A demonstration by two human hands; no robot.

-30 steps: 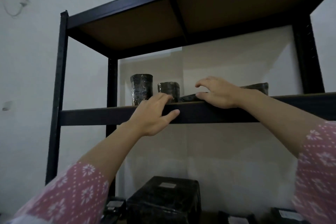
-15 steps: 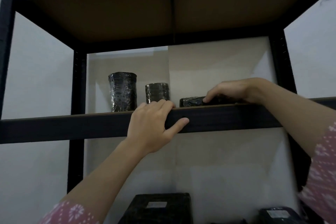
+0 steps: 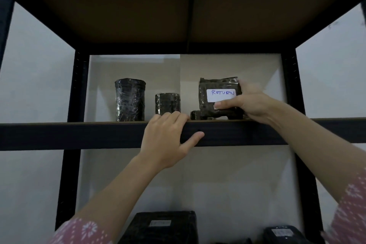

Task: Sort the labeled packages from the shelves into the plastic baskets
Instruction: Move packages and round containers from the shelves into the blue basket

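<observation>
My right hand [image 3: 248,103] grips a flat black-wrapped package [image 3: 215,89] and holds it tilted up on its edge on the upper shelf, so that its white label reading "RETURN" [image 3: 221,95] faces me. The thumb lies across the front below the label. My left hand [image 3: 168,140] holds the front beam of the shelf [image 3: 79,134], fingers over the top edge and thumb against the face. Two black-wrapped cylinders stand to the left on the same shelf, a tall one [image 3: 130,102] and a short one [image 3: 167,103].
A black metal rack with brown boards stands against a white wall. On the shelf below sit a large black labeled package [image 3: 164,226] in the middle and a smaller one [image 3: 281,233] at the right. No basket is in view.
My right hand has taken hold of the flat package and tipped it upright, turning its label toward me. The view has moved closer to the shelf. My left hand stays on the beam.
</observation>
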